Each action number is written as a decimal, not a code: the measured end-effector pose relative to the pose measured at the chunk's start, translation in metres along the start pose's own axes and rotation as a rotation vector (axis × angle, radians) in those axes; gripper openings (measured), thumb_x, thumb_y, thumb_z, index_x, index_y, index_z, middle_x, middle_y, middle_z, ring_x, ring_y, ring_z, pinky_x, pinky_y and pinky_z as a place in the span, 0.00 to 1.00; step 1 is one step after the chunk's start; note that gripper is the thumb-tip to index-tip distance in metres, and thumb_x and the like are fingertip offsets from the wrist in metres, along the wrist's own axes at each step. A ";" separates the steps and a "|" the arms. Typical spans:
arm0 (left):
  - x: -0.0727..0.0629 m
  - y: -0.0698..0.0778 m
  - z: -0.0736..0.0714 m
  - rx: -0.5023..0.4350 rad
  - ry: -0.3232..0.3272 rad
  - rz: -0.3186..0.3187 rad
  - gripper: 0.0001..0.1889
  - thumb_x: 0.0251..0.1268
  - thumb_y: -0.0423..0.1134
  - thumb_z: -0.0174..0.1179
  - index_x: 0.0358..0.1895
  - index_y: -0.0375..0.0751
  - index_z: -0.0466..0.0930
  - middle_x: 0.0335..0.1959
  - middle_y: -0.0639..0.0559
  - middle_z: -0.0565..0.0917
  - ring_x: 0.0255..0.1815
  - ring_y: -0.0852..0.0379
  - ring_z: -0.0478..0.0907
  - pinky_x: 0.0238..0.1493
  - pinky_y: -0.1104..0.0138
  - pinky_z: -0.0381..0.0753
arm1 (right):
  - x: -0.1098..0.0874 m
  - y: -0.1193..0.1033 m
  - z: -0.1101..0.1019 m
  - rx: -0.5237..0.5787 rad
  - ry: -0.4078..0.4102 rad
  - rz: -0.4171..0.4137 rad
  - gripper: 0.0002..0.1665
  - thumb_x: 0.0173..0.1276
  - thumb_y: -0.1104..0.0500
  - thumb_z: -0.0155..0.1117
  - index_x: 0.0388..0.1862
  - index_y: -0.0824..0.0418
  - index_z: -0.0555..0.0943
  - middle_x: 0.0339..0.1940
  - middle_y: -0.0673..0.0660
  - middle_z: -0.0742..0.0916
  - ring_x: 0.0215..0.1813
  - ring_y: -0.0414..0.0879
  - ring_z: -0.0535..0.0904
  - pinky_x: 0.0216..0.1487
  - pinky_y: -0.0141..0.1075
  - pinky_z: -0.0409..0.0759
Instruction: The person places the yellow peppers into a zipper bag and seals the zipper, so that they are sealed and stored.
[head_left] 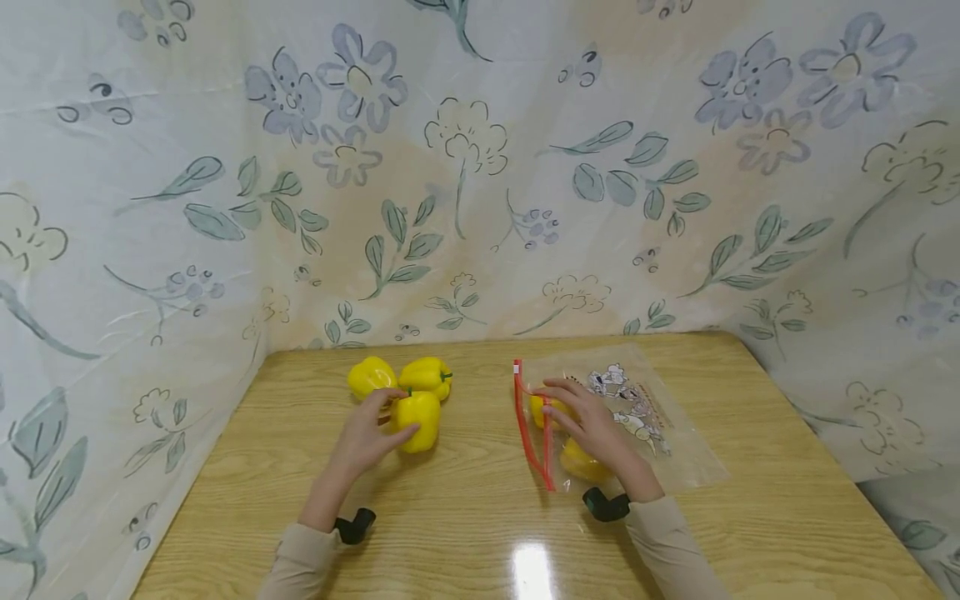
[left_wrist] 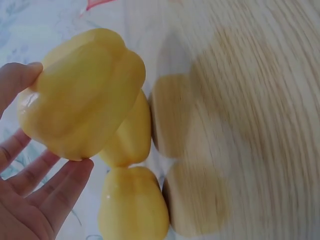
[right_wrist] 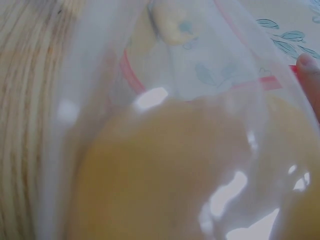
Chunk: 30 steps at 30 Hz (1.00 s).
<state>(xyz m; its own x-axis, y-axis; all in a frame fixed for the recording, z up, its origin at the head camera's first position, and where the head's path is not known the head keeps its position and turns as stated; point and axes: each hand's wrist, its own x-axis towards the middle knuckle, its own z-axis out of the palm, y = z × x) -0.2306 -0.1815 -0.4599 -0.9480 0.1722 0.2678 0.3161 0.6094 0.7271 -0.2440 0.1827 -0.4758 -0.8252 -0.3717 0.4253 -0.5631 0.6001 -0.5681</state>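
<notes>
My left hand grips a yellow bell pepper, thumb on one side and fingers on the other. In the left wrist view this pepper overlaps two more, a partly covered pepper and a fully visible one. My right hand holds the red-edged mouth of a clear zip bag, its fingers at the red strip, which stands parted. Inside the bag lie two yellow peppers, one below my hand and another partly behind my fingers. Close up, the clear plastic covers a bagged pepper.
Two yellow bell peppers, one at the left and one with a green stem, rest on the wooden table behind the held one. Floral cloth hangs along the back and sides. Cartoon figures are printed on the bag.
</notes>
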 end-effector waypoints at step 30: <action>0.013 0.024 0.043 -0.241 -0.069 -0.055 0.24 0.49 0.40 0.70 0.50 0.44 0.70 0.52 0.49 0.73 0.57 0.46 0.73 0.51 0.60 0.79 | 0.001 -0.003 0.000 -0.016 0.014 -0.021 0.18 0.68 0.51 0.57 0.55 0.51 0.78 0.59 0.56 0.77 0.62 0.56 0.70 0.59 0.57 0.69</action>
<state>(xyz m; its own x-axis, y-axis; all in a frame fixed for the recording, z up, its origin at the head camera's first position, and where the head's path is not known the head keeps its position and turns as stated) -0.2373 -0.1310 -0.4658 -0.9617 0.2012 0.1862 0.2562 0.4189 0.8711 -0.2432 0.1811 -0.4735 -0.8125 -0.3742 0.4470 -0.5793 0.6037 -0.5476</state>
